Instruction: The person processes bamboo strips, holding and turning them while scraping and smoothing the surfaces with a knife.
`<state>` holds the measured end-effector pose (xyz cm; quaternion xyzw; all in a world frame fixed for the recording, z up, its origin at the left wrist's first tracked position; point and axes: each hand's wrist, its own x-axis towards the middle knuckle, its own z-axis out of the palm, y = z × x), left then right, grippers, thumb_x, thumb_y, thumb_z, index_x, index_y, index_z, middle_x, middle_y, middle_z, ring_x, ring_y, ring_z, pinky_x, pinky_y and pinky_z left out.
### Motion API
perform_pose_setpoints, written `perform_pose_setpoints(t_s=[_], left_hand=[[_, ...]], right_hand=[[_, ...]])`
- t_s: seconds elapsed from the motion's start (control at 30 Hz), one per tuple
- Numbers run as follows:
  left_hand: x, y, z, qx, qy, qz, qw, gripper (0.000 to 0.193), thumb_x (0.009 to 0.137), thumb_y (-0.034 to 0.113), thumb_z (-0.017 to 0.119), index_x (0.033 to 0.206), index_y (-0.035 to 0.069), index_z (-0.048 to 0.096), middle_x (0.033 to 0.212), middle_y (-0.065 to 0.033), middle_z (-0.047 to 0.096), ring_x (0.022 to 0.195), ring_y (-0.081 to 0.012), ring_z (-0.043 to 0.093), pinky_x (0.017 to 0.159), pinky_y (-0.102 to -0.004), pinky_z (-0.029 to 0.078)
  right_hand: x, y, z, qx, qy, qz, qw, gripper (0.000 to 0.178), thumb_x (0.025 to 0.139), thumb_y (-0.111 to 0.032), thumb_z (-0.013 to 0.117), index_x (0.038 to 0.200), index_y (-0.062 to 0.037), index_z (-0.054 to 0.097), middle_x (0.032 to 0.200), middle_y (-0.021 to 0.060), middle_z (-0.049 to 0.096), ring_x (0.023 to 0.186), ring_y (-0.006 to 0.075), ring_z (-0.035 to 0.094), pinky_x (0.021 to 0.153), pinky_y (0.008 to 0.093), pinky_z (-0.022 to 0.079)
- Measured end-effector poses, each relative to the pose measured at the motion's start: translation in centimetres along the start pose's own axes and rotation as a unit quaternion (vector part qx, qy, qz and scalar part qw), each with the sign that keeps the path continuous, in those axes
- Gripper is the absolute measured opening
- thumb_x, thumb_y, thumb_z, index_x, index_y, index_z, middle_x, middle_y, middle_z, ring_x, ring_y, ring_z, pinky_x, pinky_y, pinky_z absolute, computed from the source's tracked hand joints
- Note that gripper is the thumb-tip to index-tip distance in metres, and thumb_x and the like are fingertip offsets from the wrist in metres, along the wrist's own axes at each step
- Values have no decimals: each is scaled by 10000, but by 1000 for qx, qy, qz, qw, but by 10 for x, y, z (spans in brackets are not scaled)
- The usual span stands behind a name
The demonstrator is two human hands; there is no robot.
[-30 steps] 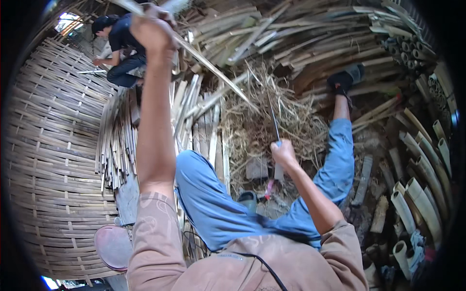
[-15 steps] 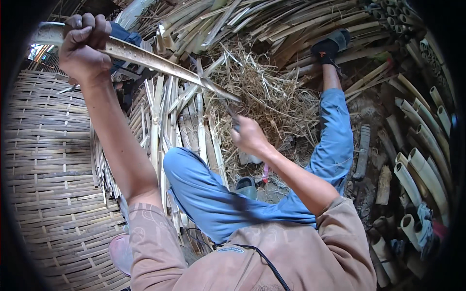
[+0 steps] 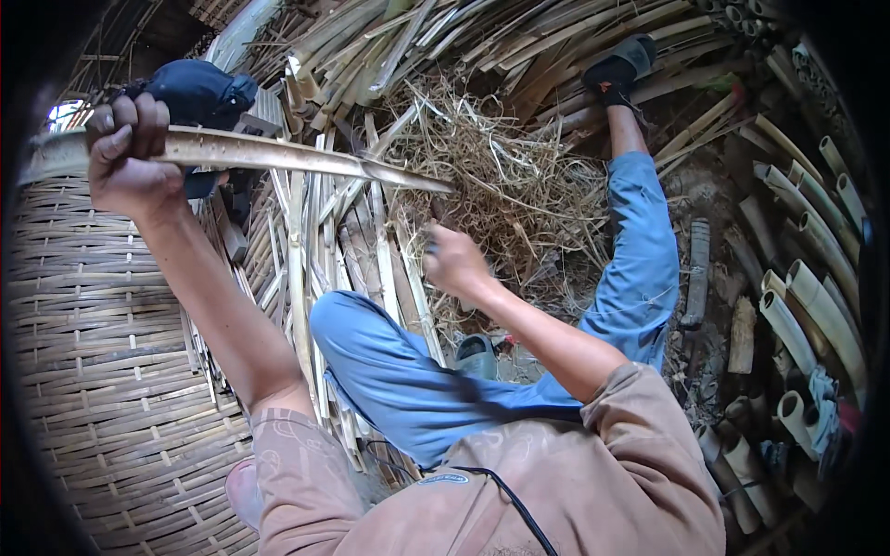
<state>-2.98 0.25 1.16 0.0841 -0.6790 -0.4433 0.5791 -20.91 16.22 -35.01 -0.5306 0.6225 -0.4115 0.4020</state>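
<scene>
My left hand [image 3: 134,162], raised at the upper left, is closed around a long split bamboo strip [image 3: 269,153]. The strip runs to the right and narrows to a tip above my other hand. My right hand [image 3: 456,262] is closed just below that tip, round the dark handle of a knife [image 3: 350,137]. Its long, thin blade seems to slant up and left behind the strip, so most of it is hidden. Beneath the tip lies a heap of curly bamboo shavings [image 3: 519,176].
A woven bamboo mat [image 3: 102,324] covers the left side. Split bamboo strips [image 3: 297,232] lie between it and my knee. Cut bamboo poles [image 3: 811,324] are stacked at the right. Another person in dark blue [image 3: 199,93] is at the upper left, behind my left hand.
My left hand has moved down and left with the bamboo strip, which now lies flatter. My right hand has shifted slightly left with the knife. More of the other person shows.
</scene>
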Motion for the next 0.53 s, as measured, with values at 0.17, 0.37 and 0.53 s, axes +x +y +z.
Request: perform_pose_setpoints(t_s=[0.17, 0.37, 0.53], left_hand=[[-12, 7, -29, 11, 13, 11, 1000, 174, 613, 80, 535, 782, 106, 500, 641, 11, 291, 548, -125, 260, 522, -292, 235], [-2, -1, -15, 13, 84, 7, 996, 175, 586, 79, 551, 755, 84, 508, 642, 3, 297, 562, -129, 273, 533, -292, 230], [-10, 3, -30, 18, 60, 21, 998, 177, 580, 85, 552, 752, 88, 508, 635, -2, 303, 539, -127, 269, 505, -280, 225]], right_hand=[[14, 47, -7, -19, -97, 143, 985, 323, 894, -86, 583, 1172, 66, 647, 1052, 286, 714, 945, 333, 734, 839, 447, 589], [8, -84, -18, 29, -44, -159, 986, 104, 849, -40, 599, 928, 27, 597, 714, 196, 649, 666, 297, 683, 624, 426, 566], [0, 4, -11, 110, -73, 26, 991, 368, 890, 21, 537, 1253, 66, 580, 1032, 231, 722, 798, 281, 736, 705, 407, 633]])
